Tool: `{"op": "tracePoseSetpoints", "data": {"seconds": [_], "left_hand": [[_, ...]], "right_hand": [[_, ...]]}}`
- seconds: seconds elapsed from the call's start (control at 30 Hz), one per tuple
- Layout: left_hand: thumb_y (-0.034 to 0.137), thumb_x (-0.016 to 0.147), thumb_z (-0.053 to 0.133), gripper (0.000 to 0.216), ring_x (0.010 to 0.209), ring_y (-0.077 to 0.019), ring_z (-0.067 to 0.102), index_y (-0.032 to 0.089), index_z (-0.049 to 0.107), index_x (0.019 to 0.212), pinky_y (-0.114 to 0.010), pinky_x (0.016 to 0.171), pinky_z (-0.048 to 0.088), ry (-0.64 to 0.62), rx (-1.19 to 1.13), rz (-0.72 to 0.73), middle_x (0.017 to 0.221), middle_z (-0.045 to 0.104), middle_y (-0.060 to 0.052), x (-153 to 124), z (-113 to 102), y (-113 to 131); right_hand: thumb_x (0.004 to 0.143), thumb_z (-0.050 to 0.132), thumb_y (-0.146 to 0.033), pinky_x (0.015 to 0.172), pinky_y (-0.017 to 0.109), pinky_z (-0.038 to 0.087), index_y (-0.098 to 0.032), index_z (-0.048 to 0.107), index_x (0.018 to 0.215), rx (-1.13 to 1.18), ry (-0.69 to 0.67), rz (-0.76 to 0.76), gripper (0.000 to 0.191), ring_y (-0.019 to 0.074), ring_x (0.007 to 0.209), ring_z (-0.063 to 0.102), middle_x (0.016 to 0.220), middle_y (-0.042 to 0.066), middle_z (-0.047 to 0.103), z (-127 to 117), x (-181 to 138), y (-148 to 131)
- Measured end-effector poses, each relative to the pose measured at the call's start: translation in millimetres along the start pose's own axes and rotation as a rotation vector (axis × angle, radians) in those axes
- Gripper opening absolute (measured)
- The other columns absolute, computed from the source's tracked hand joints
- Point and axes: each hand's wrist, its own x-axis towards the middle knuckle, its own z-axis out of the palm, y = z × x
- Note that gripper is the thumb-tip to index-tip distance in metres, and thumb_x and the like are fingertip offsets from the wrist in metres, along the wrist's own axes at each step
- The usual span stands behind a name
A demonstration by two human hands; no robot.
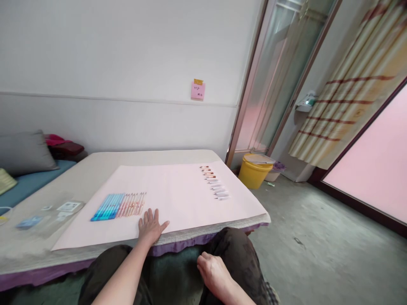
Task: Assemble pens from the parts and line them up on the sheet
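My left hand (150, 227) lies flat with spread fingers on the front part of a large pale sheet (178, 199). Just beyond its fingertips, to the left, is a row of slim pink-and-white pens (131, 204). Beside these, blue pens (108, 206) lie closely packed. My right hand (212, 267) rests on my right knee, its fingers curled into a loose fist, with nothing showing from it. Across the sheet at the right lies a column of short, dark-pointed pieces, the far ones reddish brown (209, 174) and the nearer ones whitish (218, 189); their kind is unclear.
Clear plastic packaging (59, 214) lies left of the sheet on the cloth-covered bed (104, 159). A grey pillow (27, 151) is at the far left. On the floor to the right stands a yellow bucket (254, 173). A pink note (197, 90) hangs on the wall.
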Motion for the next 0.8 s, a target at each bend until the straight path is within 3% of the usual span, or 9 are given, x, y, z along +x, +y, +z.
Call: {"op": "tracePoseSetpoints", "data": {"seconds": [0.17, 0.33, 0.57, 0.8], "left_hand": [[0.069, 0.076, 0.026, 0.088, 0.137, -0.0348, 0.007, 0.014, 0.020, 0.144, -0.052, 0.104, 0.007, 0.001, -0.011, 0.001, 0.151, 0.009, -0.019, -1, -1, 0], [0.065, 0.078, 0.030, 0.083, 0.137, -0.0356, 0.010, 0.014, 0.023, 0.143, -0.053, 0.103, 0.008, 0.038, -0.015, -0.005, 0.150, 0.013, -0.020, -1, 3, 2], [0.047, 0.084, 0.035, 0.058, 0.133, -0.0334, 0.024, 0.018, 0.043, 0.133, -0.052, 0.102, 0.018, 0.100, 0.031, -0.021, 0.144, 0.032, -0.016, 0, 10, 26], [0.040, 0.085, 0.036, 0.049, 0.128, -0.0242, 0.036, 0.013, 0.052, 0.124, -0.036, 0.104, 0.029, 0.103, -0.172, 0.295, 0.136, 0.045, -0.013, 39, 9, 57]], "right_hand": [[0.082, 0.048, -0.013, 0.051, 0.022, 0.029, -0.019, 0.052, 0.071, 0.066, 0.042, 0.006, 0.013, 0.0104, 0.061, 0.057, 0.074, -0.002, 0.061, -6, 1, 1], [0.087, 0.042, -0.016, 0.056, 0.020, 0.033, -0.019, 0.053, 0.072, 0.123, 0.150, 0.026, 0.019, 0.0108, 0.063, 0.055, 0.073, 0.000, 0.058, -36, 6, 27], [0.091, 0.036, -0.024, 0.064, 0.021, 0.038, -0.020, 0.059, 0.082, 0.143, 0.232, 0.302, 0.025, 0.0134, 0.072, 0.058, 0.081, 0.002, 0.060, -75, 36, 122], [0.081, 0.052, -0.019, 0.081, 0.027, 0.040, -0.021, 0.057, 0.104, 0.112, 0.231, 0.480, 0.023, 0.0197, 0.102, 0.055, 0.109, 0.007, 0.061, -70, 90, 212]]}}
